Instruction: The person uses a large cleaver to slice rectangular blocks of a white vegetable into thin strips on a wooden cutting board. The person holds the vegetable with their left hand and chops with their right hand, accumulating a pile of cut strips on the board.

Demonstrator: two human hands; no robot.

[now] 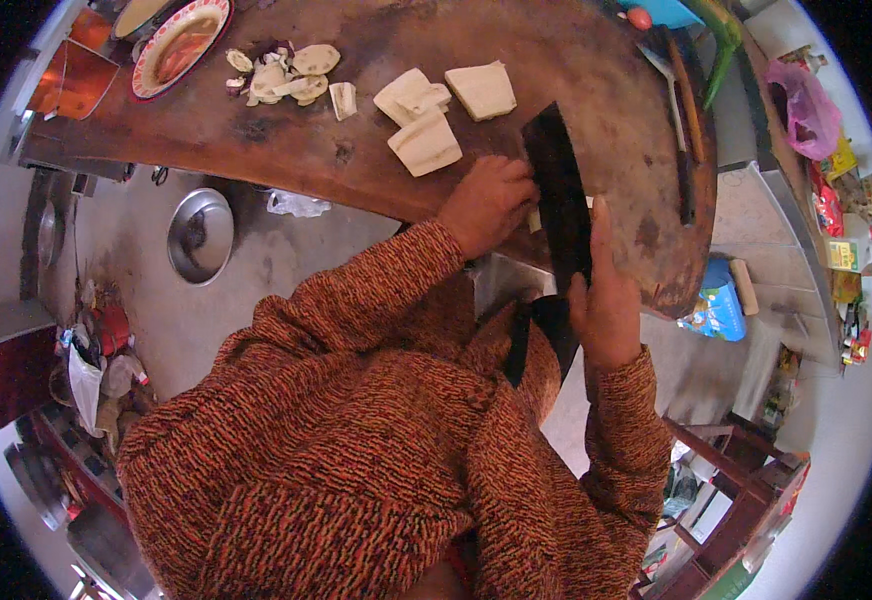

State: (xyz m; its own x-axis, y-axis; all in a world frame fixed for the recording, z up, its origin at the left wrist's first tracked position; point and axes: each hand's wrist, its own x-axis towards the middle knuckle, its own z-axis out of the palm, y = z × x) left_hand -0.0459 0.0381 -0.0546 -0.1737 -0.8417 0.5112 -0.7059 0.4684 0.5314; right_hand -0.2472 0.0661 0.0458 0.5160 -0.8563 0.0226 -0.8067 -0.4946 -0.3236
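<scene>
My right hand [608, 290] grips a dark, wide-bladed cleaver [558, 190] whose blade stands over the near edge of the wooden table. Close against the blade's left side, my left hand [491, 205] has its fingers curled down on a pale vegetable piece [535, 219]; only a sliver of that piece shows. Beyond my left hand lie several thick pale blocks, among them a squarish block [482, 92] and a nearer block [425, 143]. Farther left sits a heap of brownish peelings and trimmings [274, 80], with a small pale chunk [343, 101] beside it.
The brown table [376, 205] curves around in front of me. A red-rimmed plate [182, 48] is at its far left. On the right lie a long-handled metal utensil [676, 100] and a blue container [671, 12]. A metal basin [200, 236] rests on the floor.
</scene>
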